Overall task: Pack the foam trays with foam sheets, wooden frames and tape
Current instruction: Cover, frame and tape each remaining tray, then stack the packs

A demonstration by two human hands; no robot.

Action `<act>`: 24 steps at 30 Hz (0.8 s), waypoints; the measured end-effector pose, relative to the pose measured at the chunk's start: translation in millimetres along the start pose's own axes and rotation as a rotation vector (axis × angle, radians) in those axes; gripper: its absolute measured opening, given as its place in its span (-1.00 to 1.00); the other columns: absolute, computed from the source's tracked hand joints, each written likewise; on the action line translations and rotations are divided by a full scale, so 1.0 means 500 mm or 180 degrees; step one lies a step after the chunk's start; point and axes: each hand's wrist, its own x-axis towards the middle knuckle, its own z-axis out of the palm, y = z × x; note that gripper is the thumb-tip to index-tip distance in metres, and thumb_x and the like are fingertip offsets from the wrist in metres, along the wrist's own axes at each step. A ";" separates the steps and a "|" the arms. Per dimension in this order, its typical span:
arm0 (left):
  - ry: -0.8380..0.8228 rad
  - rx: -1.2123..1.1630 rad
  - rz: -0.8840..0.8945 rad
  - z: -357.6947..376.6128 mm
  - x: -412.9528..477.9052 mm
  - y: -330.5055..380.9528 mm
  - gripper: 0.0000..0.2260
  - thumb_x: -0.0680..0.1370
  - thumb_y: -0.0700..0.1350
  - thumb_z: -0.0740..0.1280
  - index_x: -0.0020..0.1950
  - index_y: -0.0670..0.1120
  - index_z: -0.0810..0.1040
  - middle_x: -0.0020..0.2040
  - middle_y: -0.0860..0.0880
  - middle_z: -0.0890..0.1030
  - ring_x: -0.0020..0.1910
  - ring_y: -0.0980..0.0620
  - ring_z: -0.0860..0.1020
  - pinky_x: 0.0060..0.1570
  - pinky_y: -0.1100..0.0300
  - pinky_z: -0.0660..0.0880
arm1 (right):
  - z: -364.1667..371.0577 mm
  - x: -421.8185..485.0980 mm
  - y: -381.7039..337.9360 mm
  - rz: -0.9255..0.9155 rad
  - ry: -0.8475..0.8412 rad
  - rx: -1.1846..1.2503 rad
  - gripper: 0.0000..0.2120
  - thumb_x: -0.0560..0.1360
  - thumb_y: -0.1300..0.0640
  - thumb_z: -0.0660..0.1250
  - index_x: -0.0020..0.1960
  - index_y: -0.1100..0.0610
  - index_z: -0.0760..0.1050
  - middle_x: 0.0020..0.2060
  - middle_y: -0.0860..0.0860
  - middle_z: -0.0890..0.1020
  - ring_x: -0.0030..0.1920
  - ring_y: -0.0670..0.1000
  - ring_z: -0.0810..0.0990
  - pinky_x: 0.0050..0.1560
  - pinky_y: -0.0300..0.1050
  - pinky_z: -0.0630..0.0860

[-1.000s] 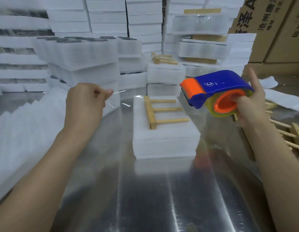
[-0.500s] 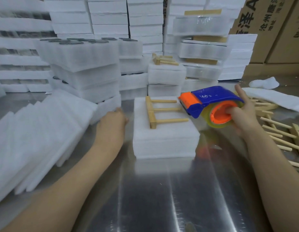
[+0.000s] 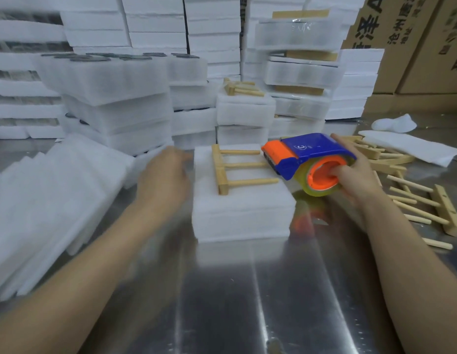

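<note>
A stack of white foam [image 3: 242, 215] lies on the shiny metal table [image 3: 247, 302], with a wooden frame [image 3: 222, 172] of three dowels on top. My right hand [image 3: 355, 180] grips a blue and orange tape dispenser [image 3: 314, 152] with a clear tape roll, low at the stack's right edge, fingers hooked inside the orange core. My left hand [image 3: 163, 177] is motion-blurred just left of the stack's upper left side. Whether it holds anything is unclear, and no tape strip is visible across the stack.
Loose foam sheets [image 3: 51, 200] fan out on the left. Several wooden frames [image 3: 421, 198] lie in a pile at the right, beside a foam sheet [image 3: 411, 149]. Stacked foam trays [image 3: 114, 98] fill the back, with cardboard boxes [image 3: 414, 47] at the far right.
My left hand dropped from chest height to the stack's left side. My right hand lowered the dispenser to the stack's right edge. The stretched tape seen a second ago no longer shows.
</note>
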 end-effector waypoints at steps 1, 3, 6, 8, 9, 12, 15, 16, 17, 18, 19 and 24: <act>0.0183 -0.0187 0.0046 -0.006 0.027 0.027 -0.69 0.52 -0.30 0.18 0.16 -0.10 0.59 0.17 -0.13 0.59 0.20 -0.17 0.51 0.11 -0.01 0.47 | 0.000 0.002 0.002 -0.0031 -0.0029 -0.0032 -0.30 0.46 0.52 0.19 0.45 -0.04 0.33 0.06 -0.10 0.59 -0.10 -0.25 0.64 -0.32 -0.40 0.53; -0.0091 -0.0378 0.0183 0.000 0.086 0.102 -0.73 0.55 -0.26 0.14 0.17 -0.16 0.55 0.19 -0.14 0.56 0.24 -0.17 0.48 0.18 0.02 0.43 | -0.002 0.006 0.007 -0.0040 -0.0105 -0.0092 -0.27 0.44 0.56 0.17 0.47 -0.03 0.30 -0.02 -0.18 0.58 -0.18 -0.31 0.63 -0.26 -0.39 0.56; -0.1006 0.0077 0.0266 0.057 0.134 0.182 -0.74 0.65 -0.11 0.04 0.22 -0.17 0.42 0.24 -0.19 0.49 0.29 -0.22 0.41 0.24 0.00 0.34 | -0.009 0.012 0.008 -0.0090 -0.0242 -0.0399 -0.18 0.40 0.57 0.22 0.49 -0.05 0.25 -0.05 -0.24 0.56 -0.23 -0.34 0.62 -0.28 -0.42 0.54; -0.1455 0.0974 0.0300 0.099 0.129 0.188 -0.59 0.67 0.00 -0.08 0.47 -0.09 0.24 0.44 -0.17 0.34 0.42 -0.20 0.30 0.40 -0.08 0.14 | -0.025 0.021 0.005 -0.0133 -0.0403 -0.0621 -0.12 0.37 0.57 0.28 0.52 -0.08 0.19 0.04 -0.19 0.57 -0.22 -0.32 0.62 -0.29 -0.41 0.52; -0.1514 0.1340 0.0326 0.112 0.124 0.183 -0.55 0.67 0.04 -0.13 0.54 -0.02 0.13 0.50 -0.13 0.27 0.45 -0.20 0.25 0.43 -0.11 0.05 | -0.034 0.026 0.005 -0.0136 -0.0523 -0.0716 -0.09 0.36 0.55 0.31 0.53 -0.10 0.16 0.11 -0.14 0.57 -0.18 -0.28 0.63 -0.25 -0.39 0.53; -0.1529 0.1602 0.0471 0.117 0.120 0.179 -0.55 0.66 0.05 -0.16 0.57 0.12 0.00 0.53 -0.10 0.20 0.47 -0.20 0.22 0.44 -0.14 -0.02 | -0.062 0.041 -0.004 -0.0134 -0.0859 -0.0892 -0.02 0.36 0.45 0.43 0.53 -0.21 0.09 0.01 -0.24 0.65 -0.13 -0.21 0.66 -0.23 -0.38 0.54; -0.1588 0.1680 0.0429 0.113 0.124 0.183 -0.55 0.66 0.04 -0.17 0.57 0.11 -0.04 0.54 -0.10 0.18 0.47 -0.21 0.21 0.45 -0.15 -0.04 | -0.106 0.051 -0.020 -0.0301 -0.0957 -0.1331 0.05 0.33 0.33 0.52 0.42 -0.47 0.02 -0.04 -0.29 0.66 -0.11 -0.19 0.66 -0.22 -0.33 0.57; -0.1630 0.1663 0.0371 0.113 0.124 0.183 -0.54 0.66 0.04 -0.18 0.58 0.07 -0.05 0.55 -0.09 0.16 0.48 -0.20 0.20 0.46 -0.15 -0.06 | -0.131 0.056 -0.021 -0.0329 -0.0844 -0.1389 0.06 0.34 0.36 0.49 0.41 -0.49 0.01 -0.04 -0.21 0.68 -0.15 -0.18 0.67 -0.23 -0.31 0.58; -0.1658 0.1648 0.0329 0.114 0.123 0.183 -0.53 0.66 0.05 -0.20 0.58 0.04 -0.04 0.55 -0.09 0.16 0.49 -0.19 0.19 0.46 -0.14 -0.07 | -0.159 0.059 -0.019 -0.0289 -0.0630 -0.1363 0.05 0.35 0.41 0.45 0.45 -0.44 0.02 -0.06 -0.13 0.68 -0.22 -0.18 0.66 -0.27 -0.31 0.57; -0.1663 0.1642 0.0302 0.114 0.121 0.182 -0.53 0.66 0.06 -0.21 0.58 0.02 -0.04 0.55 -0.09 0.16 0.49 -0.19 0.19 0.47 -0.14 -0.08 | -0.182 0.057 -0.015 -0.0210 -0.0375 -0.1302 0.03 0.36 0.46 0.40 0.48 -0.36 0.04 -0.07 -0.07 0.67 -0.28 -0.19 0.64 -0.34 -0.34 0.55; -0.1649 0.1630 0.0288 0.113 0.121 0.183 -0.52 0.66 0.06 -0.22 0.58 0.00 -0.04 0.55 -0.09 0.17 0.49 -0.18 0.19 0.47 -0.13 -0.08 | -0.199 0.054 -0.009 -0.0151 -0.0171 -0.1255 -0.01 0.37 0.51 0.35 0.50 -0.29 0.08 -0.05 -0.04 0.64 -0.31 -0.18 0.62 -0.38 -0.37 0.53; -0.1667 0.1739 0.0177 0.112 0.118 0.191 -0.55 0.67 0.02 -0.15 0.56 -0.02 0.04 0.48 -0.16 0.26 0.42 -0.24 0.26 0.46 -0.20 -0.05 | -0.203 0.061 0.014 -0.0613 0.0074 -0.1351 -0.23 0.34 0.61 0.22 0.35 -0.06 0.44 0.07 -0.06 0.59 -0.16 -0.32 0.58 -0.23 -0.47 0.51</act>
